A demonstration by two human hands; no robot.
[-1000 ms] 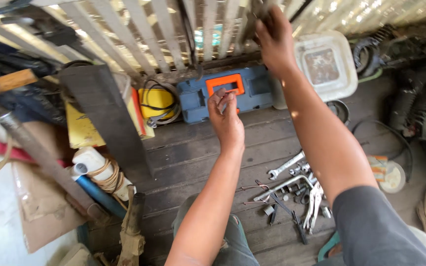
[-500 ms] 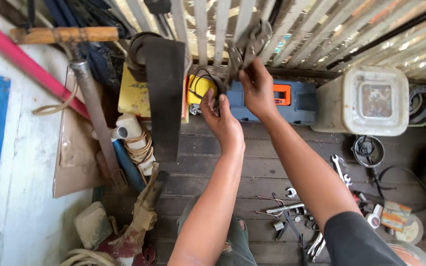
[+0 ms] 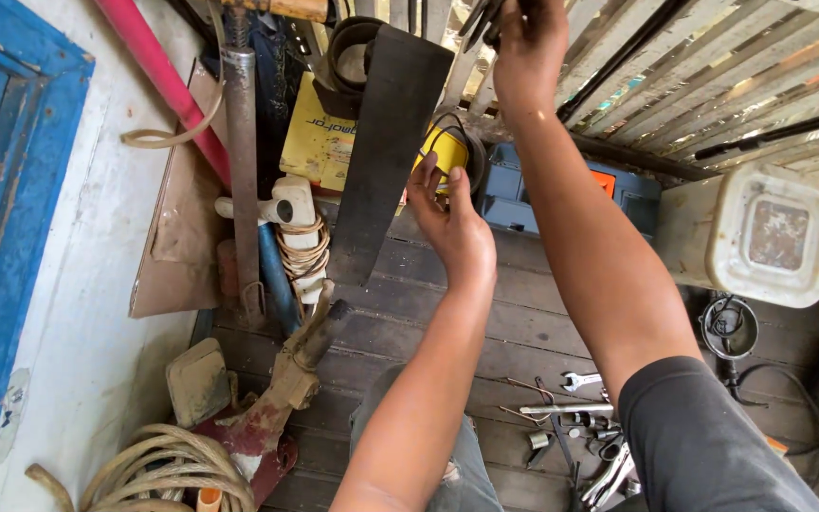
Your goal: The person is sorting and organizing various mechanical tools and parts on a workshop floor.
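Observation:
My right hand (image 3: 528, 43) is raised to the top of the view, closed on a dark metal tool (image 3: 481, 17) held against the white slatted fence (image 3: 618, 66); most of the tool is cut off by the frame edge. My left hand (image 3: 452, 223) hovers lower with fingers apart and holds nothing. It sits just in front of a yellow object wound with black cable (image 3: 447, 152) and beside a dark flat board (image 3: 386, 142) leaning on the fence. A blue toolbox with an orange latch (image 3: 618, 194) lies behind my right forearm.
A white square plastic container (image 3: 760, 237) stands at right. Wrenches, pliers and sockets (image 3: 580, 417) lie on the dark plank floor. At left are a blue door (image 3: 2, 190), a red pipe (image 3: 158, 76), a hammer (image 3: 239, 123), coiled rope (image 3: 158, 469) and a rusty tool (image 3: 282, 398).
My right hand has lifted the metal tool higher along the fence. The view has swung left, bringing in the blue door and rope. My left hand stays near the yellow object.

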